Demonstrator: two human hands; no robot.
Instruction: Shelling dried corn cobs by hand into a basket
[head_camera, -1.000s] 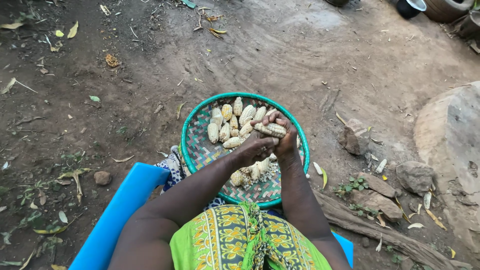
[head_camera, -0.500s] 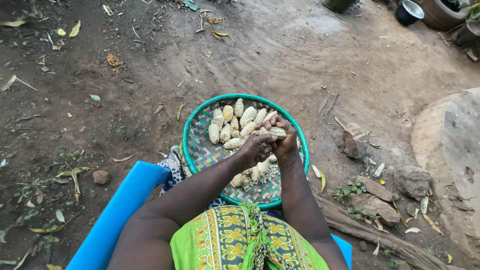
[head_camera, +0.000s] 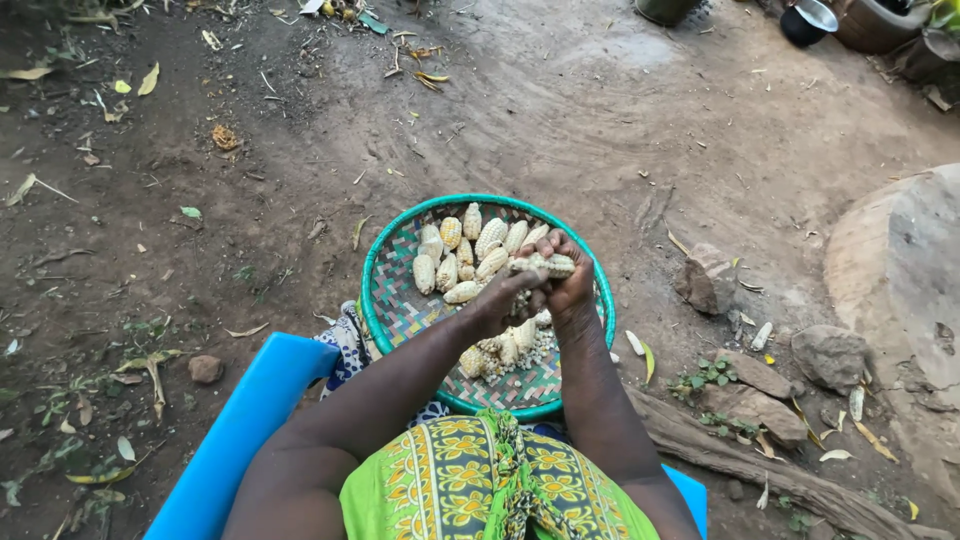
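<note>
A bare dirt ground (head_camera: 620, 120) scattered with dry leaves fills the frame. At the lower left lies a blue plastic seat (head_camera: 235, 440). In the centre rests a round woven basket (head_camera: 390, 300) with a green rim, holding pale maize cobs (head_camera: 470, 250) and loose kernels (head_camera: 535, 350). Grey stones (head_camera: 830, 355) lie at the right. Just above the basket's middle, the left hand (head_camera: 505, 300) and right hand (head_camera: 565, 290) meet, each grip closed around one corn cob (head_camera: 542, 264).

Both forearms reach forward — left hand (head_camera: 497, 300) and right hand (head_camera: 567, 285) closed, hands pressed together.
</note>
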